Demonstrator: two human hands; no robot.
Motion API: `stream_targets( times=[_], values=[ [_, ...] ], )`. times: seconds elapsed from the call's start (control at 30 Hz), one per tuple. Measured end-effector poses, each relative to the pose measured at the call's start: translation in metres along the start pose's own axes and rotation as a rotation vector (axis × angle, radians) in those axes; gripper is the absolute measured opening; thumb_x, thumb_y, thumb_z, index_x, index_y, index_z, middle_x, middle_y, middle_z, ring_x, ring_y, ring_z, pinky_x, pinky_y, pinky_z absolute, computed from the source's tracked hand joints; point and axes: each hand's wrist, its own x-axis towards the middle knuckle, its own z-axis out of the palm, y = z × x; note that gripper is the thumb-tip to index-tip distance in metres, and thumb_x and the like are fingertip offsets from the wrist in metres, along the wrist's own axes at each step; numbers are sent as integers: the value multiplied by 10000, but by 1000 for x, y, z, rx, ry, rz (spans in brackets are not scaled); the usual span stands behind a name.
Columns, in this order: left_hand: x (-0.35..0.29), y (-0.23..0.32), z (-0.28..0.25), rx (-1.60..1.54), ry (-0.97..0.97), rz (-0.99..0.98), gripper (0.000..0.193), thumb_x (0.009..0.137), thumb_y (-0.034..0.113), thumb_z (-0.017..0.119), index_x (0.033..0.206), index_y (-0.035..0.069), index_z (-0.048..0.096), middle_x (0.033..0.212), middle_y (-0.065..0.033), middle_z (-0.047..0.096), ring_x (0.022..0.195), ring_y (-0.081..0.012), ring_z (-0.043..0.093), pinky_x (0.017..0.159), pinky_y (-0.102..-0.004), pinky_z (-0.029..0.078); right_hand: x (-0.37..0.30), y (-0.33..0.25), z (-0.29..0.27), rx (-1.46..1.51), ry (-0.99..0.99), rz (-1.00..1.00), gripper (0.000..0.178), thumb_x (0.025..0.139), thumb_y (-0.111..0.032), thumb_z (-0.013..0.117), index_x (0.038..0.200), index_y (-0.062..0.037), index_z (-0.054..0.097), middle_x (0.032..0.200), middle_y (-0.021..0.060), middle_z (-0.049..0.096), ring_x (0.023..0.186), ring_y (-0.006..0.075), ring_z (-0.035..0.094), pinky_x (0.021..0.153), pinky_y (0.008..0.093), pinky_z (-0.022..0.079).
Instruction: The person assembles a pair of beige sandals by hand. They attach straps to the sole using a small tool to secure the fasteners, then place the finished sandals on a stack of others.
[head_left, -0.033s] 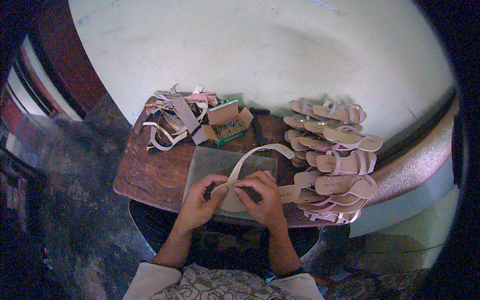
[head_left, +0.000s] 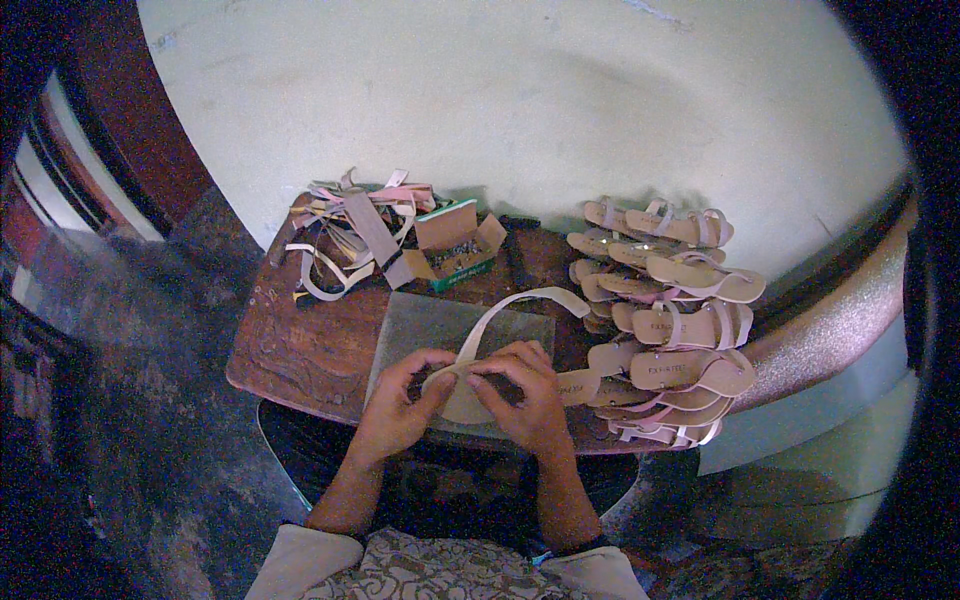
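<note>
A beige sandal sole is between my hands, low over the near edge of the table. A pale strap rises from it and curves away to the right with its far end free. My left hand pinches the strap's near end at the sole's left part. Close beside it, my right hand has thumb and fingers pressed together on the sandal at the strap's base. The sole's right part shows past my right hand, next to the stacked sandals. What lies right between the fingertips is too small to make out.
Under my hands lies a greyish square sheet on the brown wooden table. Behind it stand an open cardboard box of small metal bits and a heap of loose straps. Sandals are piled at right. A pale wall rises behind.
</note>
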Motion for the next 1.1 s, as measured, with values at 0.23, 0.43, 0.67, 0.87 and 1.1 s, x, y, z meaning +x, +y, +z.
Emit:
stream_targets(
  times=[0.23, 0.43, 0.67, 0.87, 1.1],
  values=[
    [1, 1, -1, 85, 37, 34, 195, 888, 74, 600, 1078, 29, 596, 823, -5, 606, 702, -41, 511, 563, -193, 409, 3, -3, 0, 56, -24, 65, 159, 719, -99, 745, 857, -67, 673, 852, 84, 622, 818, 243, 572, 755, 353, 436],
    [2, 3, 3, 99, 57, 70, 209, 877, 84, 611, 1077, 21, 602, 853, -34, 639, 747, -77, 557, 632, -220, 449, -2, 2, 0, 211, -20, 306, 333, 714, -135, 771, 1009, -56, 639, 933, 82, 629, 869, 205, 588, 804, 331, 460],
    [3, -1, 4, 72, 51, 101, 199, 867, 79, 630, 1057, 21, 616, 863, -43, 651, 774, -89, 574, 676, -228, 459, 9, -8, -11, 281, -129, 343, 367, 719, -155, 783, 1026, -35, 620, 988, 78, 635, 903, 163, 592, 797, 296, 468],
    [3, 6, 6, 9, 59, -34, 208, 853, 114, 673, 1037, 25, 636, 875, -29, 657, 786, -78, 574, 688, -225, 460, -3, 32, 1, 229, -143, 290, 336, 715, -177, 793, 977, -39, 636, 904, 61, 648, 838, 168, 609, 763, 296, 475],
    [3, 2, 3, 27, 55, -87, 225, 831, 125, 704, 1027, 32, 644, 856, -12, 654, 768, -67, 564, 665, -220, 461, 8, 23, -8, 74, -169, 124, 281, 698, -218, 799, 860, -33, 665, 807, 78, 647, 728, 190, 611, 689, 310, 477]
  ],
)
